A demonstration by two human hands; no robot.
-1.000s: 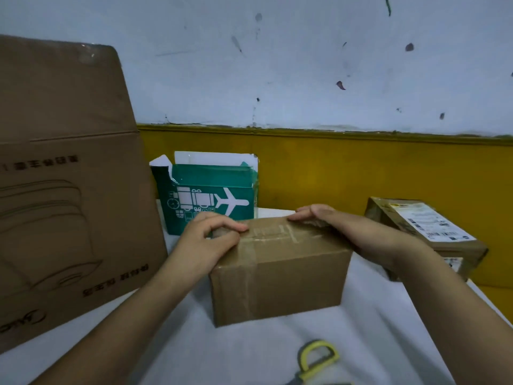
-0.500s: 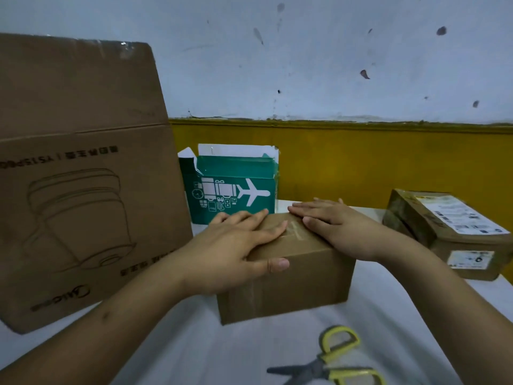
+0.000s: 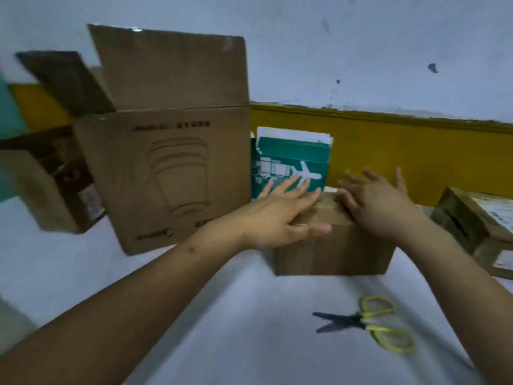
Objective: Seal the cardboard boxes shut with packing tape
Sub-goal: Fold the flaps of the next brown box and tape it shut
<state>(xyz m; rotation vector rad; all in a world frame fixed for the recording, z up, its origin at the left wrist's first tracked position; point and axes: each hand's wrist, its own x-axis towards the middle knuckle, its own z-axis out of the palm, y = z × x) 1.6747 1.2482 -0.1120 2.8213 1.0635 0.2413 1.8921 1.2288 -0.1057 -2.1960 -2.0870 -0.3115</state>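
The left hand's fingers (image 3: 291,187) are lying straight and spread across the top of the small cardboard box (image 3: 333,257), with the thumb pressing on its front face. The right hand's fingers (image 3: 372,176) are splaying straight, gripping nothing, while the palm is resting on the top. The left hand (image 3: 277,215) and right hand (image 3: 380,207) are sitting side by side.

The small box is closed. The big box (image 3: 166,176) is standing with its flaps up, and the green box (image 3: 294,159) is open-topped behind; their contents are hidden. A labelled parcel (image 3: 472,218) is sitting closed on the right.

Half a second ago the right fingers were lying flat together; the view is now swinging left, showing another box (image 3: 41,190).

The small box is sitting near the middle of the table (image 3: 222,329), top up, its long axis running left to right, beyond the scissors (image 3: 369,323).
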